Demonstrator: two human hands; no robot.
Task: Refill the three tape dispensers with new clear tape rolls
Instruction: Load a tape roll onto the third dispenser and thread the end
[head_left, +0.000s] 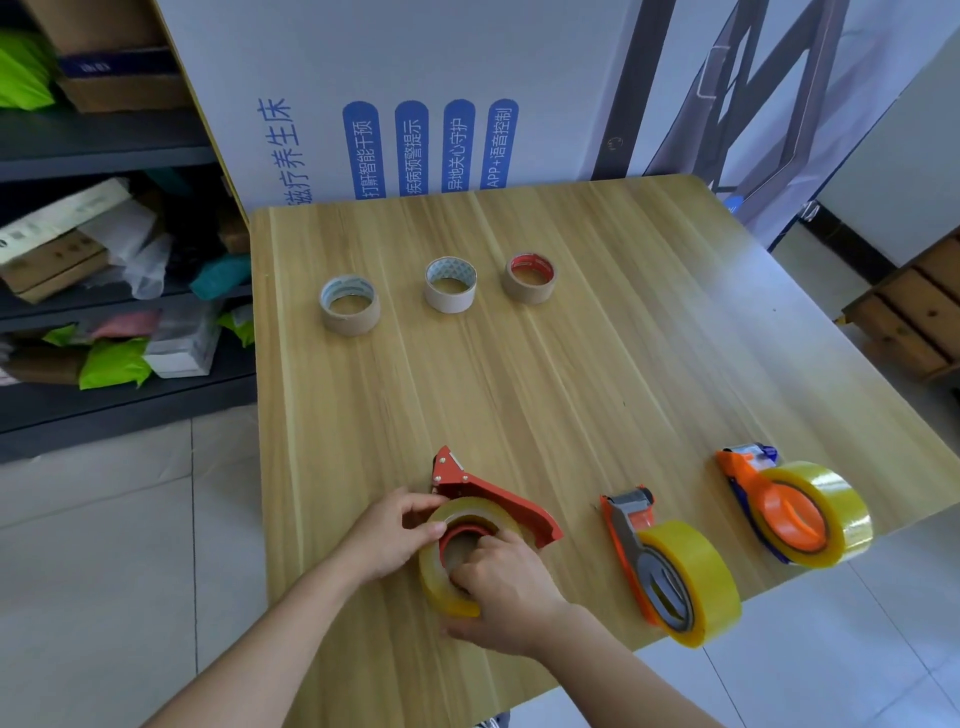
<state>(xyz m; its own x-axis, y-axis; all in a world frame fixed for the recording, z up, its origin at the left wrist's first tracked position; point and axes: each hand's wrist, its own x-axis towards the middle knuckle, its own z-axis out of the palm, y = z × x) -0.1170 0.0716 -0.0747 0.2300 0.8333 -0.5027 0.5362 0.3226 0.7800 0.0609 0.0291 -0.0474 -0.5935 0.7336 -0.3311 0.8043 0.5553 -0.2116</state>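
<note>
Fingers (422, 530) of the left hand (384, 538) and right hand (506, 590) grip the clear tape roll (441, 584) on the red dispenser (496, 500) at 7 o'clock on the worktop (571, 374); the roll is judged stiff, slick and moderately heavy, best held by rim and core.

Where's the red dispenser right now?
Head view, near-left of the table, held with its clear roll by left hand and right hand; the red dispenser has the grey-orange dispenser to its right.
</note>
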